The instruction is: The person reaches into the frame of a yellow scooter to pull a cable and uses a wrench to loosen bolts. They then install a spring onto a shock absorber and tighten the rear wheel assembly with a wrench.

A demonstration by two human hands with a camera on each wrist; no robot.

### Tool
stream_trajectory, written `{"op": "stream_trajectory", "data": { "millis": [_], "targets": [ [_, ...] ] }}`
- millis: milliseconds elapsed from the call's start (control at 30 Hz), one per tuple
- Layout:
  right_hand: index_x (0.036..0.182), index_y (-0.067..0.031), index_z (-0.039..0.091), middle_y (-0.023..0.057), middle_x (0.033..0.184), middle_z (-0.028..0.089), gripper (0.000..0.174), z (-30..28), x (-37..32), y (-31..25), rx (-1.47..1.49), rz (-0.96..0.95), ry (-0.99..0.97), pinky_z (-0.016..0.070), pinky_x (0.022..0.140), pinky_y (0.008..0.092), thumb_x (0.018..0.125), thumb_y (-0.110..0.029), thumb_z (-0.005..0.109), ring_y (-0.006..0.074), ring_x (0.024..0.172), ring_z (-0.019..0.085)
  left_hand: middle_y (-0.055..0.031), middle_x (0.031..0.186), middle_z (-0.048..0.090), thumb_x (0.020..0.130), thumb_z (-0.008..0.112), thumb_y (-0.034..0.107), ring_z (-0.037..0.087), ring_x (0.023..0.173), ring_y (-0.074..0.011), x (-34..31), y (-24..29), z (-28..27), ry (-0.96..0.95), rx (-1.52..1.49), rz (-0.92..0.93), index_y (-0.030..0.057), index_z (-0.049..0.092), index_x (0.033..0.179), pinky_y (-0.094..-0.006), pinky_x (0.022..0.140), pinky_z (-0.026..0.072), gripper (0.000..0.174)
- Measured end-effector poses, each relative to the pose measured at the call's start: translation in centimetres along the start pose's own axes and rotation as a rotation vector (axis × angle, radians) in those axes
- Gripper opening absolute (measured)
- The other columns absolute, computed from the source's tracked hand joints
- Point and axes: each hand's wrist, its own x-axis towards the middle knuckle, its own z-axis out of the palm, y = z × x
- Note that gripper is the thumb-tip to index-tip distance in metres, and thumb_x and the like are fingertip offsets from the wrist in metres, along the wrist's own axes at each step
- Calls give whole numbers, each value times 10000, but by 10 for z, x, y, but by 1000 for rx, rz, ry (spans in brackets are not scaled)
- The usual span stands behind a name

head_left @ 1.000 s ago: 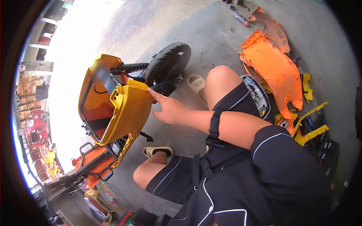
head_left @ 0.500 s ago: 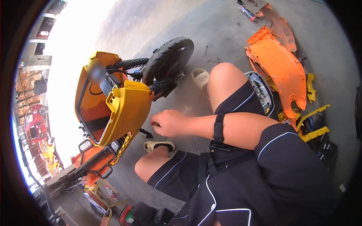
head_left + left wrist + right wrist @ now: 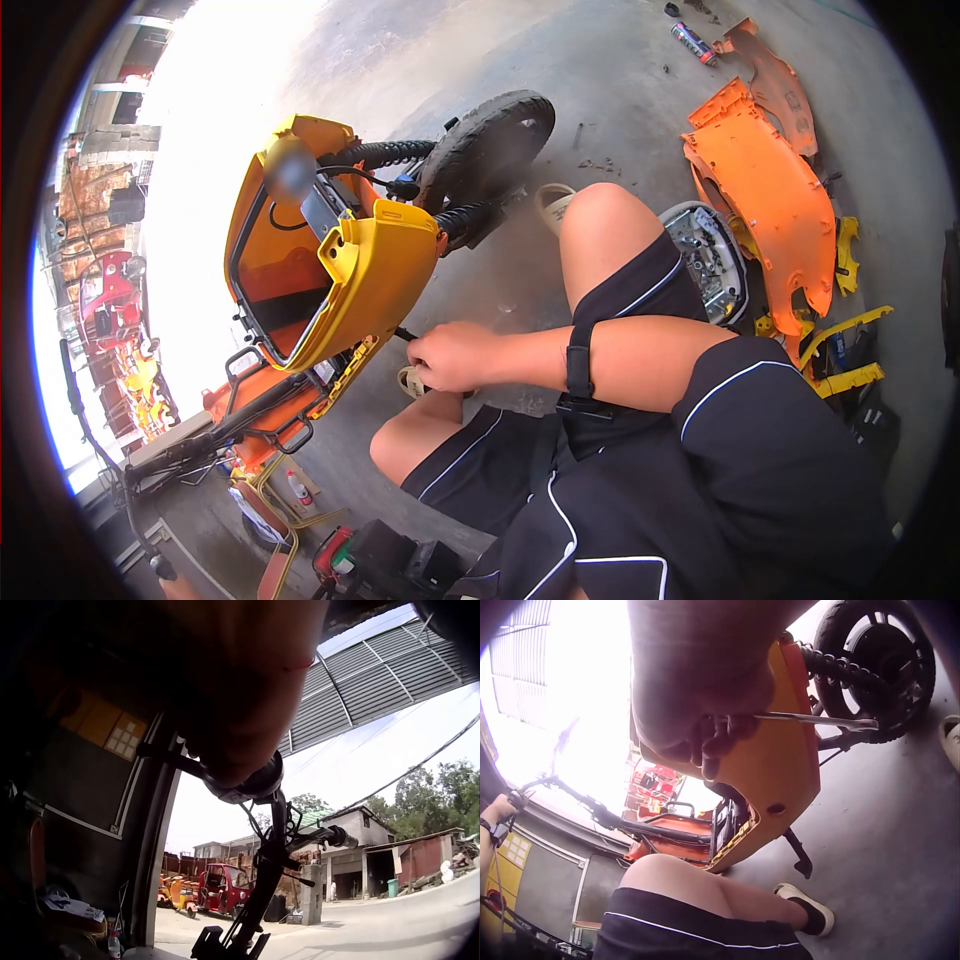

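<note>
My right hand (image 3: 455, 357) is beside the yellow side panel (image 3: 390, 265) of a partly stripped scooter, over the floor. In the right wrist view its fingers (image 3: 712, 746) curl, and a slim silvery metal tool (image 3: 821, 720) with a flattened end juts from them toward the rear wheel (image 3: 870, 656). My left hand (image 3: 251, 697) grips the scooter's handlebar (image 3: 255, 780) in the left wrist view; most of its fingers are in shadow. In the right wrist view that left hand (image 3: 504, 806) shows at the far edge. Coil springs (image 3: 375, 155) join the body to the wheel.
Right of my knee lie an orange body panel (image 3: 765, 195), a grey housing (image 3: 705, 255) and yellow trim pieces (image 3: 850, 385). A spray can (image 3: 693, 43) lies farther back. Black boxes (image 3: 380, 560) and a bottle (image 3: 300, 488) stand at lower left. A black stand leg (image 3: 799, 851) sticks out below the scooter.
My right hand has left the yellow panel's edge and come down nearer my foot. Its index finger, pointing at first, is now curled in. The scooter has shifted rightward in view.
</note>
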Motion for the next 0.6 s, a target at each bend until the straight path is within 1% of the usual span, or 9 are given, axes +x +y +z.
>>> {"op": "stream_trajectory", "data": {
  "millis": [133, 233, 267, 300, 367, 433, 500, 533, 600],
  "targets": [
    [917, -69, 698, 170, 867, 719, 205, 18, 3, -11, -12, -2, -10, 528, 747, 526, 870, -219, 567, 398, 835, 680, -199, 996, 751, 809, 769, 488, 726, 901, -379, 2, -10, 1, 21, -40, 31, 57, 784, 943, -454, 800, 582, 451],
    [929, -68, 700, 177, 884, 718, 211, 23, 4, -19, -44, 7, -40, 527, 760, 524, 871, -218, 564, 398, 850, 678, -199, 998, 750, 810, 770, 484, 726, 902, -379, -21, -2, 13, 0, -103, 37, 58, 784, 944, -451, 803, 581, 447],
    [933, -66, 700, 178, 888, 718, 212, 27, 5, -22, -32, 6, -29, 526, 765, 524, 873, -216, 563, 396, 856, 678, -198, 1025, 745, 830, 763, 445, 713, 916, -378, -24, 0, 9, -47, -122, -37, 66, 778, 1007, -453, 825, 556, 418],
    [938, -65, 700, 179, 892, 717, 213, 29, 5, -25, -16, 1, -17, 525, 770, 523, 874, -214, 562, 395, 863, 677, -198, 1025, 745, 830, 763, 445, 713, 916, -378, -25, -1, 7, -56, -127, -47, 66, 778, 1007, -453, 825, 556, 418],
    [944, -63, 700, 180, 890, 716, 214, 37, 8, -24, -33, 13, -26, 524, 770, 522, 877, -213, 563, 395, 864, 677, -193, 1035, 744, 840, 748, 446, 705, 943, -387, -25, -13, 11, -25, -124, 21, 85, 769, 1074, -472, 837, 547, 430],
    [951, -61, 700, 180, 888, 716, 216, 43, 12, -28, -43, 20, -33, 523, 769, 520, 880, -212, 563, 394, 866, 677, -195, 1043, 741, 853, 736, 445, 698, 960, -395, 1, -50, 49, -47, -96, 23, 96, 758, 1120, -467, 851, 541, 440],
    [961, -62, 703, 185, 892, 716, 215, 47, 11, -32, -53, 46, -21, 522, 765, 512, 882, -211, 569, 397, 864, 677, -232, 1035, 729, 860, 728, 475, 694, 967, -406, 44, -116, 119, -23, -244, 287, 74, 751, 1127, -465, 852, 540, 482],
    [961, -62, 703, 185, 892, 716, 215, 48, 12, -34, -59, 41, -33, 522, 765, 512, 882, -211, 569, 397, 864, 677, -232, 1035, 729, 860, 728, 475, 694, 967, -406, 49, -140, 141, -32, -241, 277, 74, 751, 1127, -465, 852, 540, 482],
    [980, -65, 713, 189, 963, 729, 257, 54, 15, -40, -92, 65, -49, 537, 829, 512, 885, -230, 541, 395, 926, 690, -202, 1005, 736, 884, 709, 343, 705, 938, -365, 43, -145, 135, 19, -199, 296, 83, 757, 1114, -448, 864, 531, 351]
  ]
}}
